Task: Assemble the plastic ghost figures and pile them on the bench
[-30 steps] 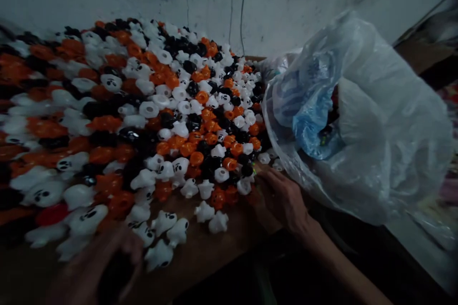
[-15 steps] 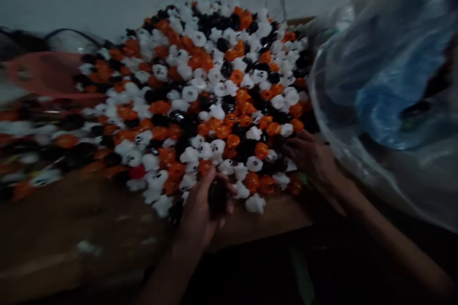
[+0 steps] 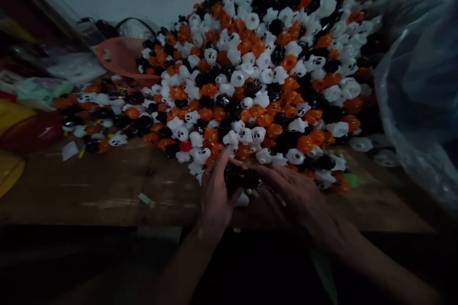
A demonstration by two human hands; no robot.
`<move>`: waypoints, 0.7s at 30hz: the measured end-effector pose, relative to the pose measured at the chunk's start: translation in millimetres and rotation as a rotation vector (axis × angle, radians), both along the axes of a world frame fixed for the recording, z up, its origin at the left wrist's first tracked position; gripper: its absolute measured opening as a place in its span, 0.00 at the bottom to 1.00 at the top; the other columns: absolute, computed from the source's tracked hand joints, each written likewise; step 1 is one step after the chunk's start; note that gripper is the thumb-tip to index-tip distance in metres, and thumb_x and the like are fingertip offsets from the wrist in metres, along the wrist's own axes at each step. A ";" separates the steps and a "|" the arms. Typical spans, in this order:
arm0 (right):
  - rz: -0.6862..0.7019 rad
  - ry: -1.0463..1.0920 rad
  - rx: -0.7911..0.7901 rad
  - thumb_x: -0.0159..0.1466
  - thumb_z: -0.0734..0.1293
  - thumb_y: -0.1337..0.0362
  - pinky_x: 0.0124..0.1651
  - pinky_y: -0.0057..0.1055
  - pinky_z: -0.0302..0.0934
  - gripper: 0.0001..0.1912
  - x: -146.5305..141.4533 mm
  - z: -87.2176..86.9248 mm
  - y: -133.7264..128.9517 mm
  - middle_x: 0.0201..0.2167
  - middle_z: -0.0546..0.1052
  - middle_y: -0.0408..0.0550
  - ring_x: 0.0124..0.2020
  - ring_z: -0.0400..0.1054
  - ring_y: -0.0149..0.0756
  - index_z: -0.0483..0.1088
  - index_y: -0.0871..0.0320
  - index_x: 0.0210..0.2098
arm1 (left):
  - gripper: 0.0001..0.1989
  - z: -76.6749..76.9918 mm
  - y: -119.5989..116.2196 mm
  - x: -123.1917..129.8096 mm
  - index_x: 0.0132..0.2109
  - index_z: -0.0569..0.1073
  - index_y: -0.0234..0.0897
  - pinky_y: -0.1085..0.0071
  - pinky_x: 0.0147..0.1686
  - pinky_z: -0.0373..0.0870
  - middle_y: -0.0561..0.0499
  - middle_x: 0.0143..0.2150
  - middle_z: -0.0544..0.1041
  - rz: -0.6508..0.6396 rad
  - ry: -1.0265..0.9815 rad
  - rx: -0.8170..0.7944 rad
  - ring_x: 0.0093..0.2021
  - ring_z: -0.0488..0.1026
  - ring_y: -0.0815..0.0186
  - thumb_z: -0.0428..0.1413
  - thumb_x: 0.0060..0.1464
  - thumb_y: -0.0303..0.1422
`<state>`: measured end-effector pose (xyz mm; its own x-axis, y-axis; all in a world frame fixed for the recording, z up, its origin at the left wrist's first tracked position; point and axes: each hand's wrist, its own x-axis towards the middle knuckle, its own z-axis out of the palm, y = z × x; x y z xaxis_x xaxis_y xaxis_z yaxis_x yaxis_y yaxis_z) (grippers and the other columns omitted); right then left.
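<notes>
My left hand (image 3: 216,190) is closed around a shiny black plastic piece (image 3: 233,178), close above the front edge of the heap. A narrower, ribbed black end (image 3: 251,178) sticks out to the right. I cannot tell whether it is part of that piece or a second one. At this end, my right hand (image 3: 291,190) has its fingers bent and close together; its fingertips are dark and partly hidden. Behind both hands rises a big heap of small hollow plastic toy heads: white ghost faces (image 3: 257,134), orange pieces (image 3: 306,144) and black ones (image 3: 223,101).
An orange-pink plastic basket (image 3: 123,59) lies tipped at the heap's left. Clear plastic sheeting (image 3: 411,105) bulges on the right. The wooden tabletop (image 3: 107,190) runs along the front, with a small pale scrap (image 3: 146,200) on it. Yellow and red things (image 3: 32,128) sit far left.
My right hand has come from the heap's right side to the black piece at my left hand. The view has swung left, bringing more of the table's left side into sight.
</notes>
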<state>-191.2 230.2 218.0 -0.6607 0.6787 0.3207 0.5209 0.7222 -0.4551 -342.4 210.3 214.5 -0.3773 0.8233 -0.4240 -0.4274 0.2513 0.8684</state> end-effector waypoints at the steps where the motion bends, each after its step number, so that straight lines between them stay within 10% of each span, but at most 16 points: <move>1: -0.010 -0.006 0.009 0.69 0.55 0.65 0.29 0.28 0.59 0.14 -2.0 -3.2 -2.4 0.34 0.71 0.47 0.32 0.66 0.33 0.60 0.58 0.52 | 0.18 0.6 -2.3 -1.8 0.29 0.70 0.34 0.81 0.21 0.65 0.51 0.28 0.71 0.002 0.030 -0.006 0.27 0.69 0.71 0.52 0.54 0.46; 10: 0.046 -0.161 0.150 0.67 0.53 0.69 0.26 0.29 0.53 0.16 6.1 -0.3 -6.7 0.35 0.72 0.47 0.30 0.67 0.33 0.58 0.61 0.54 | 0.18 -7.6 -2.6 -8.0 0.27 0.72 0.34 0.80 0.17 0.61 0.52 0.24 0.71 -0.099 0.230 0.039 0.24 0.68 0.70 0.52 0.56 0.45; 21: 0.035 -0.247 0.135 0.64 0.56 0.70 0.25 0.30 0.47 0.08 14.6 3.2 -11.8 0.28 0.67 0.42 0.25 0.62 0.32 0.61 0.60 0.43 | 0.17 -3.1 -6.8 6.0 0.31 0.73 0.36 0.75 0.34 0.66 0.53 0.28 0.74 -0.284 0.847 0.295 0.31 0.71 0.70 0.45 0.63 0.36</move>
<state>-176.6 218.4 221.3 -0.7521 0.6164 0.2334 0.5779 0.7870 -0.2161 -336.4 203.6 211.4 -0.2327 0.9624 0.1402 0.4195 -0.0308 0.9072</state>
